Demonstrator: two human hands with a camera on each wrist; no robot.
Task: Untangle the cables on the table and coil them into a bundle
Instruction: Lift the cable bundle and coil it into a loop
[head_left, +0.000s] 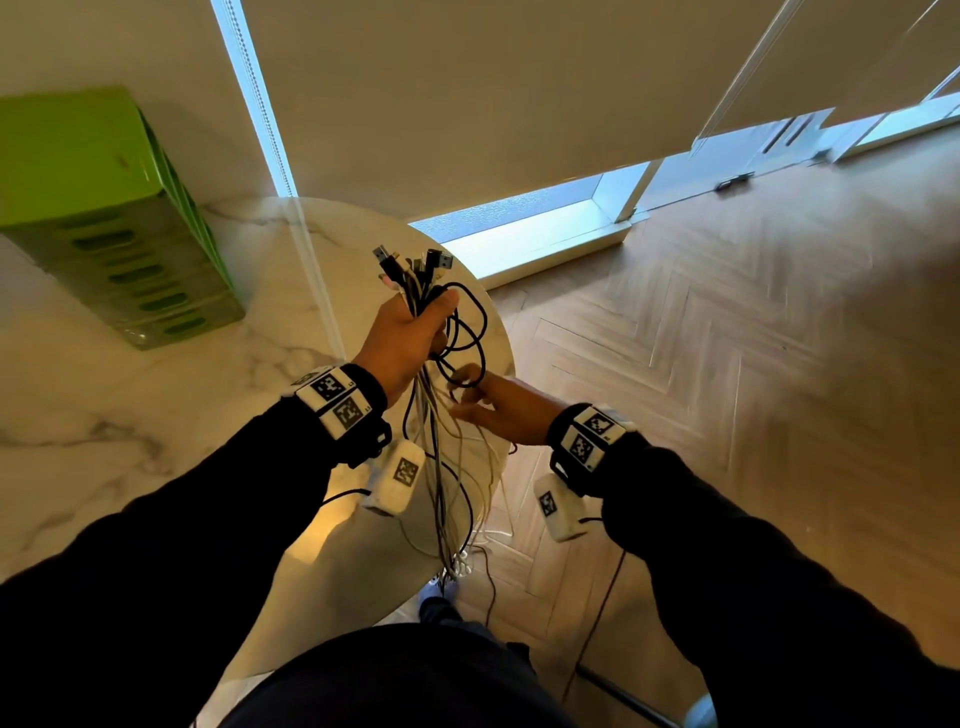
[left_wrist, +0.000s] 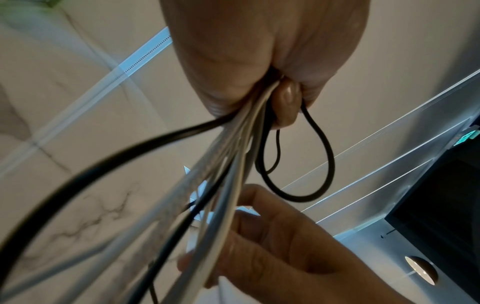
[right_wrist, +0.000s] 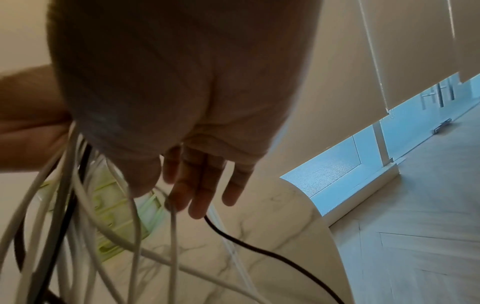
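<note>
Black and white cables (head_left: 439, 415) hang in a bunch from the left hand (head_left: 410, 332), whose fingers are clamped round them just below the plugs (head_left: 410, 260), above the marble table (head_left: 156, 415); the right hand (head_left: 498, 405), fingers loosely spread, touches the strands lower down, gripping none

Glossy veined marble table (head_left: 156, 415), matt herringbone wood floor (head_left: 727, 364), smooth rubbery cables (head_left: 441, 467)

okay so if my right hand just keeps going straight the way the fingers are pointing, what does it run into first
Most likely the hanging cables. The right hand points its relaxed fingers toward the strands dangling below the left hand, which grips the bundle. Some strands may already brush the fingertips; depth is unclear.
</note>
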